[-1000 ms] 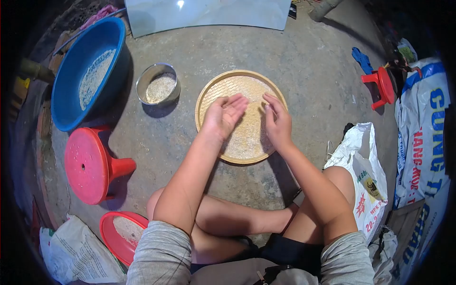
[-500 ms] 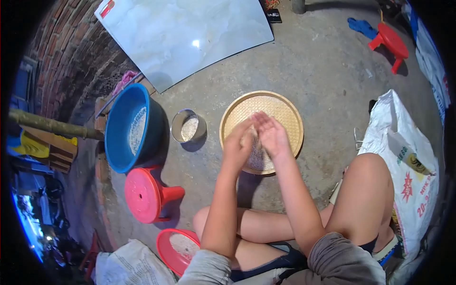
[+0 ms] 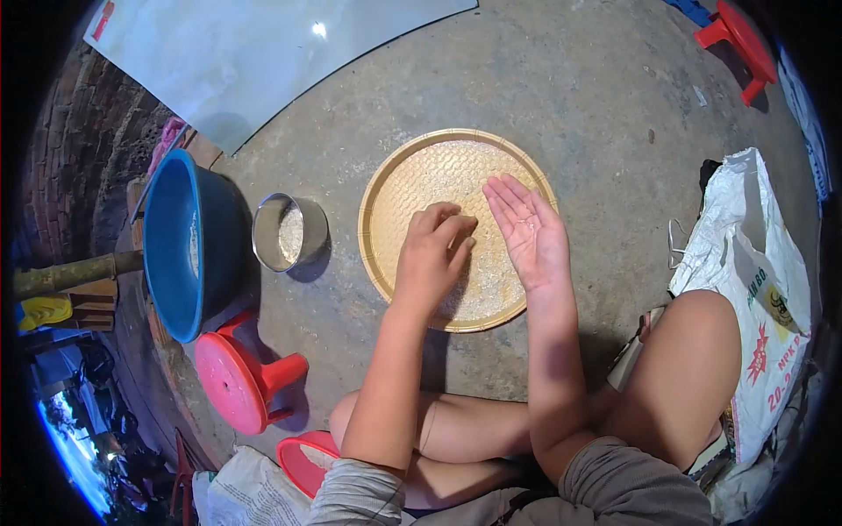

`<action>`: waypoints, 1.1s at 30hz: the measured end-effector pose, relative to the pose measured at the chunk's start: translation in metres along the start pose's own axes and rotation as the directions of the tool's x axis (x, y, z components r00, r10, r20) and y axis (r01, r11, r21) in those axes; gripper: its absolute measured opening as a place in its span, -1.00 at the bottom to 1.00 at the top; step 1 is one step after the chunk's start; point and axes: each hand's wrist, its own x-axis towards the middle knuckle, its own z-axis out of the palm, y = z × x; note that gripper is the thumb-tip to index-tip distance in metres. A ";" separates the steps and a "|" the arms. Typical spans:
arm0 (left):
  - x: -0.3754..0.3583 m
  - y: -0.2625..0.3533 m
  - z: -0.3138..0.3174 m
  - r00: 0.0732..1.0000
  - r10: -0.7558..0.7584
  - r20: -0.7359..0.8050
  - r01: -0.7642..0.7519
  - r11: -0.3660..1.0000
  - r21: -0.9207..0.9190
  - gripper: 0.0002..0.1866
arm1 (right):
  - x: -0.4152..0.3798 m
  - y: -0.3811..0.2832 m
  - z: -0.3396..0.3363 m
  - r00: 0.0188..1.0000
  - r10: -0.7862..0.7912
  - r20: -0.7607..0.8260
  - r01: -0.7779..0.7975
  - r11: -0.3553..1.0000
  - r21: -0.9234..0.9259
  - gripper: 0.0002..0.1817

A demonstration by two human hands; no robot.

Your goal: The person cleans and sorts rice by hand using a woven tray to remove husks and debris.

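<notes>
A round woven bamboo tray [image 3: 386, 167] lies on the floor in front of me, with pale grain [image 3: 478, 294] spread thinly over it, thickest near its front edge. Over the tray's middle is my left hand [image 3: 430, 259], palm down, its fingers loosely curled and the thumb apart. Nothing shows in its grasp, though the palm is hidden. My right hand [image 3: 533, 235] is open at the tray's right side, palm up with fingers stretched. A few small grains cling to that palm. The two hands are apart.
Left of the tray stand a metal pot [image 3: 311, 232] holding grain and a large blue basin [image 3: 167, 254]. Nearer me are a pink stool [image 3: 230, 381] and a red basin [image 3: 298, 469]. A white sack [image 3: 745, 254] stands right; a red stool [image 3: 741, 48] sits far right.
My hands were together over the tray and have separated; the right palm has turned up, the left has come down. The view has shifted, and the tray appears larger.
</notes>
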 end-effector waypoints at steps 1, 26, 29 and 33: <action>-0.002 -0.004 -0.001 1.000 -0.002 0.019 0.004 0.996 -0.089 -0.72 | 0.000 0.000 0.001 1.000 -0.003 0.007 0.003 1.000 -0.001 -0.50; 0.005 0.022 -0.039 0.992 -0.129 -0.007 0.101 0.804 -0.586 -0.83 | -0.001 0.027 -0.002 0.964 0.242 0.115 -0.222 0.962 -0.157 -0.47; -0.001 0.020 -0.046 1.000 0.028 -0.014 -0.031 0.922 -0.387 -0.78 | -0.001 0.032 -0.005 0.904 0.367 0.221 -0.365 0.930 -0.048 -0.49; -0.013 0.008 -0.069 0.985 -0.056 0.162 0.100 0.957 -0.274 -0.71 | -0.009 0.020 0.017 0.960 0.266 0.084 -0.268 0.963 0.021 -0.49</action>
